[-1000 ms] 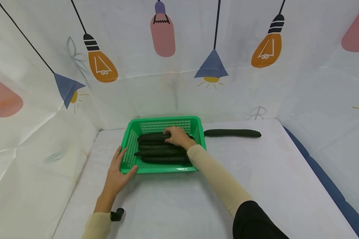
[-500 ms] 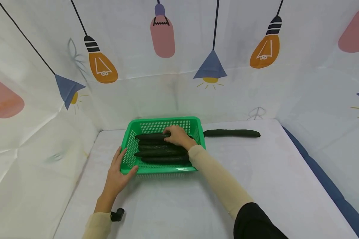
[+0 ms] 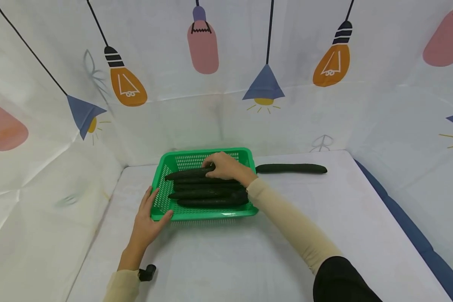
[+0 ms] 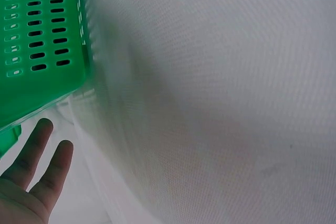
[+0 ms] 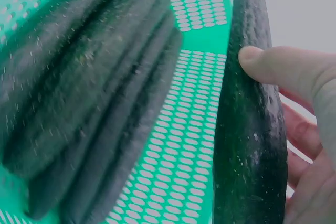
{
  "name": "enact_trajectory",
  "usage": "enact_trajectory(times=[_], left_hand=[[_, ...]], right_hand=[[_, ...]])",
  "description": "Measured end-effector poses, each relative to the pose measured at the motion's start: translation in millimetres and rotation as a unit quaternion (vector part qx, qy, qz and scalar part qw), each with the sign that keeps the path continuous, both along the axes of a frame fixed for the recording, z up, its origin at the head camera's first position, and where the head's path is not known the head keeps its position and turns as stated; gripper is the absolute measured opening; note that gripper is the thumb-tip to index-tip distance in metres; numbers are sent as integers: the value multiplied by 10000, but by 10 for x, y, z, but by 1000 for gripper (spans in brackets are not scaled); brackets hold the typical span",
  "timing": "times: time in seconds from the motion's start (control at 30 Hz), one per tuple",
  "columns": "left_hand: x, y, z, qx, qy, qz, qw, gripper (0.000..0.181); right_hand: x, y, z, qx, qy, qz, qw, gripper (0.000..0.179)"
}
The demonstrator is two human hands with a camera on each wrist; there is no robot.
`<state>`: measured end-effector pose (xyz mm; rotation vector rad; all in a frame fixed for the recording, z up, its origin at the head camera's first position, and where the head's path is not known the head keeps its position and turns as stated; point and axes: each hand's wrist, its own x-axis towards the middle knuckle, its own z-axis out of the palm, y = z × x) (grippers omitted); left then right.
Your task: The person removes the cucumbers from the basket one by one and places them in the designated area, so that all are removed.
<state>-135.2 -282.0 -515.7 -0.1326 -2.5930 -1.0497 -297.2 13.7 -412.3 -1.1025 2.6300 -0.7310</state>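
My right hand [image 3: 226, 166] grips a dark green cucumber [image 5: 251, 129], thumb on one side and fingers curled round the other. In the head view this cucumber tilts, its left end lower, over the back part of a green perforated basket [image 3: 207, 216]. Several more cucumbers [image 3: 207, 193] lie side by side in the basket, below the held one. My left hand [image 3: 146, 224] is at the basket's front left corner, fingers straight along the left side and thumb at the front rim. The left wrist view shows two of its fingers [image 4: 53, 174] extended beside the basket wall [image 4: 42, 87].
One cucumber [image 3: 291, 168] lies on the white table [image 3: 287, 201], right of the basket near the back edge. A white sheet printed with lamps [image 3: 219, 117] rises behind and at both sides. Blue fabric [image 3: 407, 222] runs along the right edge.
My right hand has lifted the cucumber up from the others, and its left end has shifted left and tilted down. The left hand stays at the basket corner.
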Motion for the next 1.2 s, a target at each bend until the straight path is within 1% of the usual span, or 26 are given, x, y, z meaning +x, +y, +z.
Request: enact_trajectory(times=[0.1, 0.23, 0.43, 0.6, 0.73, 0.9, 1.03, 1.2], left_hand=[[1, -2, 0, 15, 19, -19, 10000, 87], [3, 0, 4, 11, 23, -41, 10000, 87], [13, -2, 3, 22, -3, 2, 10000, 88], [14, -4, 3, 20, -7, 2, 10000, 89], [11, 3, 5, 2, -4, -12, 10000, 87], [18, -9, 16, -42, 45, -12, 10000, 86], [11, -10, 17, -24, 61, -69, 10000, 86], [4, -10, 10, 4, 55, -98, 9999, 85]], right_hand=[[23, 117, 111, -34, 106, 145, 9998, 35], [27, 316, 195, -134, 134, 114, 9998, 35], [17, 666, 279, -253, -92, -214, 9994, 36], [-4, 1003, 306, -476, -134, -498, 9975, 36], [-16, 1268, 338, -557, -116, -686, 9960, 35], [-9, 1543, 390, -498, -2, -867, 9950, 35], [31, 1787, 372, -426, 35, -1065, 9934, 35], [86, 2112, 272, -355, 15, -1365, 9900, 33]])
